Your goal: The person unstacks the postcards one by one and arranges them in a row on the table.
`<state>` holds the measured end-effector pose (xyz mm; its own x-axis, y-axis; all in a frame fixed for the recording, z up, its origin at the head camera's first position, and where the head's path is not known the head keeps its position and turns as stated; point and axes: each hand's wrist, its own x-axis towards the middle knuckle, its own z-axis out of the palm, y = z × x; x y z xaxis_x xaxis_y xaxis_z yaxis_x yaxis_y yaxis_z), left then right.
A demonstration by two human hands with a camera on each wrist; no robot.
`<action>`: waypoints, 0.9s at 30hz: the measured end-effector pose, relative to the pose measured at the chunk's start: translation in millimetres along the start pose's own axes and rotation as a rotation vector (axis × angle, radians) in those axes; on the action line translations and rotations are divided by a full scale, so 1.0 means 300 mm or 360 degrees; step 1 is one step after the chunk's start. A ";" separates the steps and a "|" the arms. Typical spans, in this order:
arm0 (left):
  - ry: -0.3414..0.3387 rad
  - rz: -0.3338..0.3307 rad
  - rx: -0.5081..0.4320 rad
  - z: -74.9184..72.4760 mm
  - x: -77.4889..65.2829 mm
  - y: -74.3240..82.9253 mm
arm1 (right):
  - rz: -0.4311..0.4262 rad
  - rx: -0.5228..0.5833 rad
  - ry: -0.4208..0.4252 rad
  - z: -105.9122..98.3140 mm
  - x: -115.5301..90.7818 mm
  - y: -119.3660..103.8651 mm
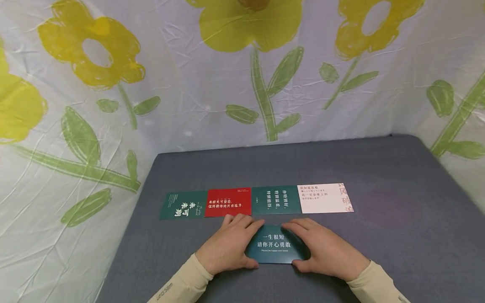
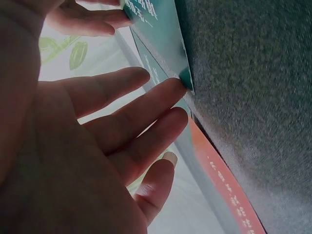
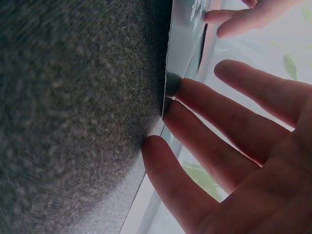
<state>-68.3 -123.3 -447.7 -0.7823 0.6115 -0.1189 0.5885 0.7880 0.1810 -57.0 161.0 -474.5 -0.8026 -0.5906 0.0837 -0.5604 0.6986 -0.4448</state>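
A teal card [image 1: 274, 244] with white lettering lies between my two hands near the front of the grey table. My left hand [image 1: 229, 244] grips its left side, thumb at the near corner and index finger at the far one. On the opposite side, my right hand [image 1: 326, 248] holds the card the same way. In the left wrist view, a fingertip of the left hand [image 2: 122, 126] meets the card's corner [image 2: 168, 39]. Fingertips of the right hand [image 3: 234, 136] touch the card's edge [image 3: 183, 44] in the right wrist view.
Beyond the hands runs a row of cards: a dark green one [image 1: 182, 205], a red one [image 1: 229, 202], a teal one [image 1: 274, 200] and a white one [image 1: 323, 198]. The grey table [image 1: 398, 252] ends at a white curtain [image 1: 182, 84] with printed yellow flowers.
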 end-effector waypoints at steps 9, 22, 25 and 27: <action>-0.0018 0.0009 -0.0025 0.008 0.005 0.000 | -0.0014 -0.0033 0.0002 -0.005 -0.002 -0.004; -0.0027 0.0013 -0.0037 0.017 0.012 0.002 | -0.0016 -0.0094 0.0053 -0.009 -0.001 -0.002; -0.0020 0.0021 -0.0051 0.017 0.014 0.001 | -0.0025 -0.0099 0.0066 -0.009 -0.003 0.000; -0.0006 0.0028 -0.0072 0.016 0.015 -0.001 | -0.0020 -0.0093 0.0062 -0.010 -0.004 0.002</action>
<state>-71.0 -120.3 -453.1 -0.7711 0.6255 -0.1191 0.5922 0.7732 0.2269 -56.9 163.3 -472.3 -0.8020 -0.5842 0.1243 -0.5807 0.7140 -0.3911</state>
